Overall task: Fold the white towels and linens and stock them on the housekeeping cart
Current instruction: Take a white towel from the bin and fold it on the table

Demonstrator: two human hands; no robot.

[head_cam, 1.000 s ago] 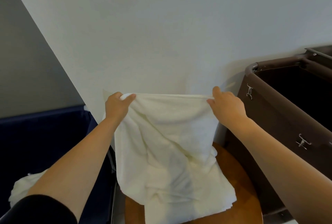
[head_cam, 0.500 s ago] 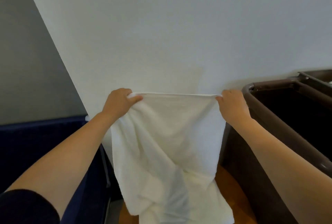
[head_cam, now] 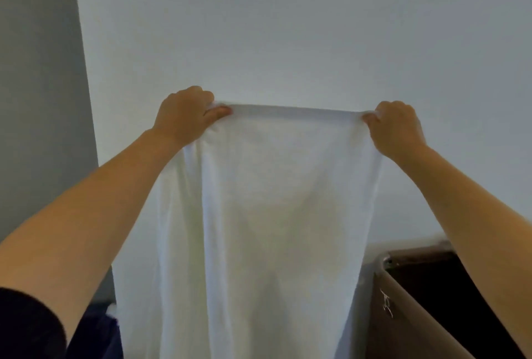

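A white towel (head_cam: pixel 276 214) hangs full length in front of me, held up by its top edge against a pale wall. My left hand (head_cam: pixel 184 115) grips the top left corner and my right hand (head_cam: pixel 394 125) pinches the top right corner, so the upper hem is stretched taut between them. The towel's lower end runs out of the bottom of the frame. The brown housekeeping cart (head_cam: pixel 408 309) stands at the lower right, partly behind my right forearm.
A dark blue bin (head_cam: pixel 98 335) shows at the lower left edge with a scrap of white linen at its rim. A grey wall section lies to the left of the white wall.
Both hands have lifted the towel higher and spread farther apart, so it now hangs straight and off the round wooden surface seen earlier. The view has tilted upward.
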